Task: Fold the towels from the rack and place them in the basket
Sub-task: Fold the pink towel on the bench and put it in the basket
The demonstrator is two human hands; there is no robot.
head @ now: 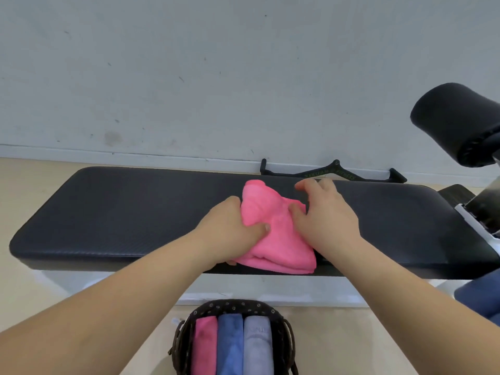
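While my left hand (pixel 238 226) pinches the pink towel (pixel 273 234) on the bench (pixel 135 212), my right hand (pixel 327 212) lies open on its far corner, holding nothing. Below my wrists, the basket (pixel 235 305) already holds 3 folded towels (pixel 257 345). I judge this 1 is half folded. No rack is visible; the basket is cut off.

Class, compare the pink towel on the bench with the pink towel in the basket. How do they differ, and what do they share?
The pink towel on the bench lies rumpled and only partly folded; the pink towel in the basket is folded neat and narrow. The bench towel lies flat on the bench; the basket one stands on edge beside a blue towel. Both hands, left hand and right hand, rest on the bench towel; nothing touches the other. Both are the same bright pink.
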